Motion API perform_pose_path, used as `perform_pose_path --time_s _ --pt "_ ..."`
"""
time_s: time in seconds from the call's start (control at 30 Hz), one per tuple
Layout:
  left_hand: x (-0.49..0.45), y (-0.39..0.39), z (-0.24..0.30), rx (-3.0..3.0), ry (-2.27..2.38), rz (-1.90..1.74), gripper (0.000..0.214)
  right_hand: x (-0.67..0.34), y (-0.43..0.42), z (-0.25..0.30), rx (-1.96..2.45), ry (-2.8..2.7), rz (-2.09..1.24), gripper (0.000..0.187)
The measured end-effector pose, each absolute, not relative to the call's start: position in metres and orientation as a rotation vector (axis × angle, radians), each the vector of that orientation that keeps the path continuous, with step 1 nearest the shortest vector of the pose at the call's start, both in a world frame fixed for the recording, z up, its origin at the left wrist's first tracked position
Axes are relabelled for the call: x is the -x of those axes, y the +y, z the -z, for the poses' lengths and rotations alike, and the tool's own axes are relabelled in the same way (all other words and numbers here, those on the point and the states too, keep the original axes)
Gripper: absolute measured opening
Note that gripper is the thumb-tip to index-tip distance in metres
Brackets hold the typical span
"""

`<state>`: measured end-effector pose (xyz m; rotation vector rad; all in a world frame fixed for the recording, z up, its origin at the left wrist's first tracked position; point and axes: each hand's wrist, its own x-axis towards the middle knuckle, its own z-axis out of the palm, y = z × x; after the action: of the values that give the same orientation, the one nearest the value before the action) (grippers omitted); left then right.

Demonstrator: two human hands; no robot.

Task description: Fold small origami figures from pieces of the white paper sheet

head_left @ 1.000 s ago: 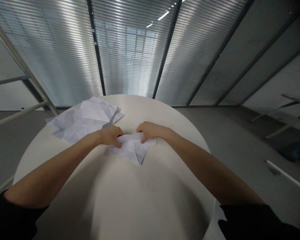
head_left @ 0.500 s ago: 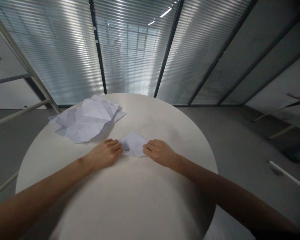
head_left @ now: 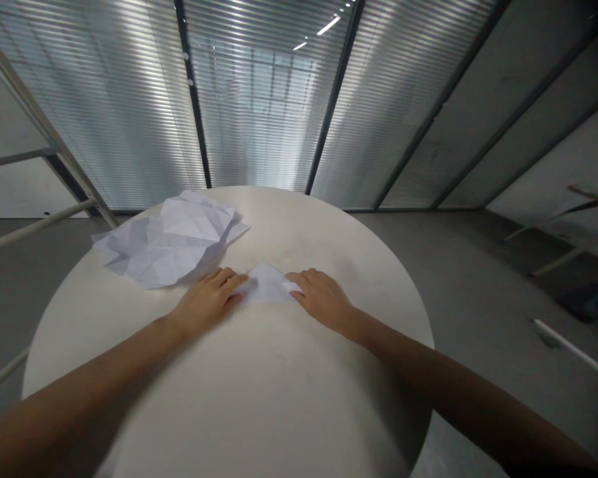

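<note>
A small folded sheet of white paper (head_left: 266, 285) lies on the round white table (head_left: 279, 372), between my two hands. My left hand (head_left: 213, 292) grips its left end, thumb and fingers closing on the edge. At the right end, my right hand (head_left: 319, 294) pinches the paper, with the thumb below and the fingers above. Part of each end is covered by the fingers. The paper's top rises to a blunt point at the middle, and its near edge looks nearly straight.
Several creased white sheets (head_left: 169, 239) lie piled at the table's far left. Behind the table stands a glass wall with blinds (head_left: 254, 106). A pale metal frame (head_left: 44, 222) is at the left, and chair-like legs (head_left: 563, 255) show at the right.
The near edge of the small paper has drawn up and the paper looks shallower. My thumbs and fingers have spread a little along its ends. The pile is unchanged.
</note>
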<state>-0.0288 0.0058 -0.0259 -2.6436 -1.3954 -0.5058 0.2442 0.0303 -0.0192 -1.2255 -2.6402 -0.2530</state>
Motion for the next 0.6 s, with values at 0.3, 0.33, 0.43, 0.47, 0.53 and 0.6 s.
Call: perform_pose_path --time_s 0.3,0.33,0.43,0.47,0.53,0.6 --pt "0.023 0.005 0.013 2.882 -0.755 0.206 0.035 -0.246 0.032 0.016 0.471 -3.027 0.308 0.040" --pt "0.025 0.004 0.015 2.896 -0.760 0.215 0.038 -0.251 0.033 0.018 0.486 -3.034 0.252 0.043" --pt "0.031 0.003 0.022 2.929 -0.785 0.275 0.047 -0.269 0.036 0.027 0.505 -2.994 0.096 0.054" --pt "0.034 0.002 0.024 2.937 -0.795 0.297 0.048 -0.275 0.037 0.030 0.516 -2.973 0.058 0.056" --pt "0.039 0.000 0.027 2.952 -0.806 0.332 0.048 -0.285 0.037 0.034 0.561 -2.938 0.011 0.057" --pt "0.044 -0.001 0.027 2.960 -0.826 0.351 0.045 -0.292 0.036 0.036 0.602 -2.921 -0.010 0.056"
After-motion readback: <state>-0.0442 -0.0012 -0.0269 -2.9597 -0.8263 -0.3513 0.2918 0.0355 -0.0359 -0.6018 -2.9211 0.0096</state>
